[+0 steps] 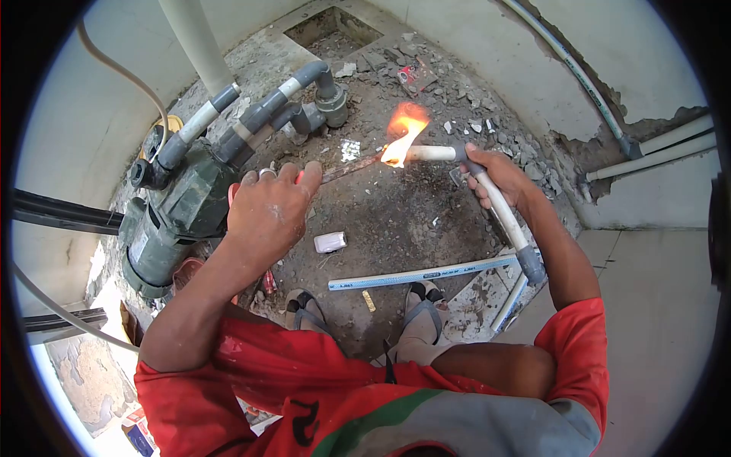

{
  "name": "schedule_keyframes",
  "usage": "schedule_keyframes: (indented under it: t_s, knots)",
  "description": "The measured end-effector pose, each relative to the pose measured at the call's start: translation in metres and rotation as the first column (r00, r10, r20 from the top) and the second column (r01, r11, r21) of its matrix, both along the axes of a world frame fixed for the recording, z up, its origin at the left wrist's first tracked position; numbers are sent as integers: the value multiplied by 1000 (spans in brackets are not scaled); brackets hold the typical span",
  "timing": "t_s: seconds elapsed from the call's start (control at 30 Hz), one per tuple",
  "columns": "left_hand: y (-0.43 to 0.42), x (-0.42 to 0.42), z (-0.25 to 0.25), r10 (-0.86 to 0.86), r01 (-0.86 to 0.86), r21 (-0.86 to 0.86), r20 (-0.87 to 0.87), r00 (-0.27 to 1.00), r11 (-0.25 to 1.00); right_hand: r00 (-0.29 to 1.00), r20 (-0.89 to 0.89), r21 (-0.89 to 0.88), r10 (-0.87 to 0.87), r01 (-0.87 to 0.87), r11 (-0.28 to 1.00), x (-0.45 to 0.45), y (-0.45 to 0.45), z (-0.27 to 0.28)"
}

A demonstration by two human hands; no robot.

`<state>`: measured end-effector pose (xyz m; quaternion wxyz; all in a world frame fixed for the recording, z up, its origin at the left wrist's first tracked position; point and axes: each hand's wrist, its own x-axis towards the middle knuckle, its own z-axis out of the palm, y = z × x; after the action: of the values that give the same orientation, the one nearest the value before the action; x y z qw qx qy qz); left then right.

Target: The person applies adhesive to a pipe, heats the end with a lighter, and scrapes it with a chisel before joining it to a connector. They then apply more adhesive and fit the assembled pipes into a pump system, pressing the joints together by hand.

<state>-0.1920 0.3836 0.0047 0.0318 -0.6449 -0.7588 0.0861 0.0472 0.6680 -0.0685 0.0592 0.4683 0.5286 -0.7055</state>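
My left hand (274, 206) is closed around the red handles of rusty pliers (346, 169), which reach to the right. At their tip burns a flame (405, 133); what feeds it is hidden. The flame touches the open end of a short white pipe (432, 153). My right hand (499, 179) grips this pipe assembly near its grey elbow (468, 158). From that elbow a longer white section (501, 206) runs down to a second grey elbow (531, 264).
A green water pump (186, 198) with grey fittings stands at left. On the dirt floor lie a white-blue pipe (419, 274), a small pale block (330, 242) and rubble. A square pit (333, 30) is at the back. Pipes (647, 156) run along the right wall.
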Motion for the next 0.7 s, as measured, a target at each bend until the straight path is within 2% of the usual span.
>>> schedule_keyframes:
  t_s: [0.07,0.13,0.17,0.27,0.37,0.47,0.57,0.63,0.7]
  knots:
    - [2,-5,-2,-40,45,60,-73,997,997,1000,17,-32,-3,3,999,-2,0,-2]
    - [4,-10,-4,-56,59,51,-64,996,997,1000,0,-33,-22,22,999,-2,-2,-2]
    - [5,-12,-4,-63,66,50,-59,996,997,998,-58,31,-37,39,999,-2,-4,-2]
    - [5,-15,-2,-1,3,-9,152,988,1000,972,-228,206,-50,98,974,-3,-8,-4]
    - [9,-21,0,36,-7,-80,374,927,997,931,-365,337,1,131,933,-2,-8,-9]
    - [6,-31,-2,12,44,-110,460,888,993,893,-434,468,119,110,877,0,-4,-15]
    - [14,-32,16,321,-57,-377,687,652,924,868,-436,611,239,89,787,-1,1,-16]
    - [10,-52,-6,360,47,-416,833,419,908,864,-405,670,299,59,740,-1,8,-16]
    - [7,-63,-21,424,124,-445,890,167,887,808,-485,694,334,123,709,-7,9,-14]
